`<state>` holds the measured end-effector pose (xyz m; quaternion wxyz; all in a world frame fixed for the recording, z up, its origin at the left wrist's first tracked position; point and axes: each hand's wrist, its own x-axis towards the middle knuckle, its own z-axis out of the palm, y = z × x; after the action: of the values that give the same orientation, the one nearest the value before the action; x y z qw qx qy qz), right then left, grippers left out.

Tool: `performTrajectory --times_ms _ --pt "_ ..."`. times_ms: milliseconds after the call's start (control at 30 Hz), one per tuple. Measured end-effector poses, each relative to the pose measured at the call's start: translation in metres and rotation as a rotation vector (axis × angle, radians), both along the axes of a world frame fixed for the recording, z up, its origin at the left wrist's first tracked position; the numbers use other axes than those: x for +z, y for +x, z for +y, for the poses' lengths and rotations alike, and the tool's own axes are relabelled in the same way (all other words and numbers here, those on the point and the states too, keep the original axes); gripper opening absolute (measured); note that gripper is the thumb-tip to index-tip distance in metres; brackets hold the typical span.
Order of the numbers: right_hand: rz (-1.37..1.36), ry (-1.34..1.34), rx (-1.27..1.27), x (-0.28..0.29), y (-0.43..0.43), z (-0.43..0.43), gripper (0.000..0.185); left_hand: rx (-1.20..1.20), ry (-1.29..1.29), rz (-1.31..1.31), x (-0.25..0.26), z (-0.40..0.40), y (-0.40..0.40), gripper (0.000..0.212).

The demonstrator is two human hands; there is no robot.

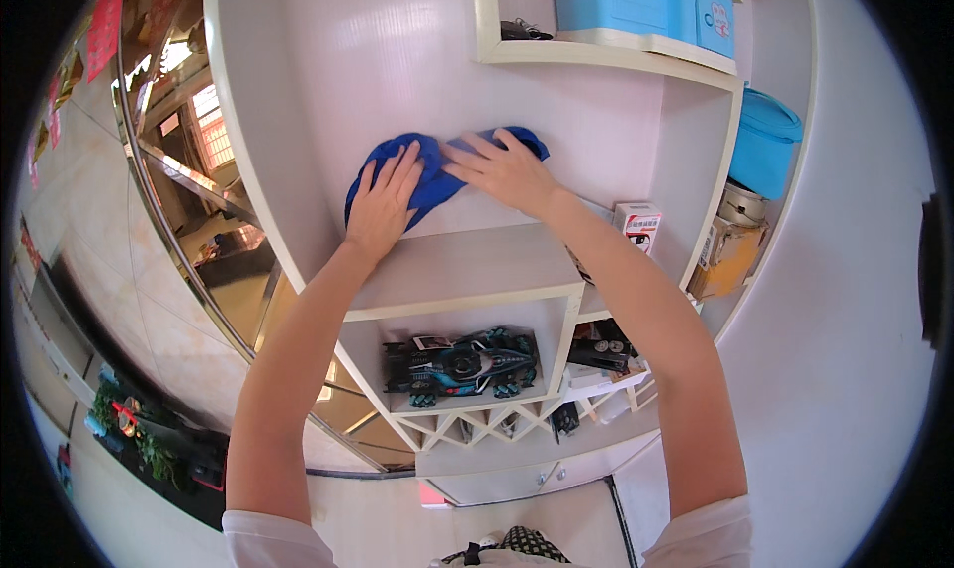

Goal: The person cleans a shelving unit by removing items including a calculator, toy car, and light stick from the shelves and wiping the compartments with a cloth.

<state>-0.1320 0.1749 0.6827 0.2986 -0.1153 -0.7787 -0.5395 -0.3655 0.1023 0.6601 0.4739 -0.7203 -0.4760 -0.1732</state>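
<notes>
A crumpled blue cloth [440,191] is spread against the pale back panel [373,68] of a shelf unit, just above a ledge. My left hand [384,203] presses its left part, palm towards the panel. On the right part of the same cloth lies my right hand [510,174], its fingers spread and slightly blurred. Both hands keep the cloth against the panel, and the fingers hide some of it. Beneath my forearms is the ledge [462,262], with a toy race car [462,363] in the compartment below it.
A small white box [637,221] stands right of my right forearm. Blue containers [641,9] occupy the upper right shelf. A blue lidded bin [768,143] and a cardboard box [727,255] sit at the far right. Lattice racks [484,426] run underneath; a mirrored panel [194,158] borders the left.
</notes>
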Motion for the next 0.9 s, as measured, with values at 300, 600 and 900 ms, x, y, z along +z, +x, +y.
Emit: performTrajectory --times_ms 300,600,900 --pt "0.138 0.024 -0.102 0.036 0.041 0.012 0.041 -0.214 0.127 -0.065 0.039 0.026 0.035 0.074" --pt "0.229 0.04 -0.078 0.056 0.066 0.022 0.042 -0.308 0.105 -0.028 0.068 0.037 0.054 0.076" --pt "0.334 -0.057 -0.07 0.046 0.089 0.027 0.046 -0.345 0.109 0.024 0.077 0.042 0.08 0.08"
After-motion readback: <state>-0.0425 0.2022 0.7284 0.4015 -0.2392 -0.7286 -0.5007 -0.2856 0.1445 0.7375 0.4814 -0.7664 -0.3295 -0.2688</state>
